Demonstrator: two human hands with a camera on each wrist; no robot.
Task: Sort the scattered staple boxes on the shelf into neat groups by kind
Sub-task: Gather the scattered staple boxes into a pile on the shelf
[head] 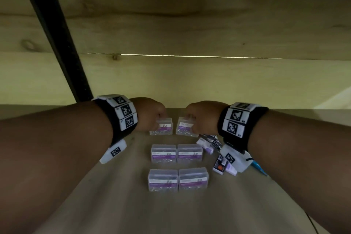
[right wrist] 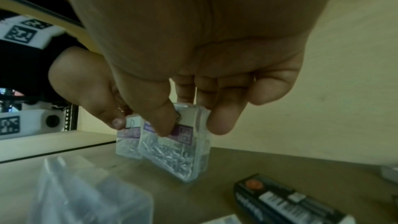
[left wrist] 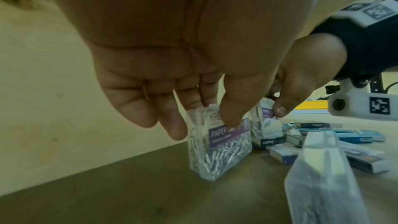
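Observation:
My left hand [head: 158,118] pinches the top of a clear paper-clip box with a purple label [head: 161,128] at the back of the shelf. Seen from the left wrist, thumb and fingers [left wrist: 178,130] hold that box [left wrist: 219,147] by its upper edge, its bottom at the shelf board. My right hand [head: 190,118] pinches a matching box [head: 185,128] right beside it, which the right wrist view [right wrist: 178,152] shows upright. In front of the held pair, two more pairs of the same clear boxes [head: 163,153] [head: 193,178] stand in rows.
Small staple boxes lie scattered under my right wrist, some white and purple [head: 207,145], one black [head: 219,164], with blue ones [left wrist: 355,136] further right. A wooden back wall [head: 190,81] closes the shelf just behind the hands. A black metal post [head: 62,47] stands at the left.

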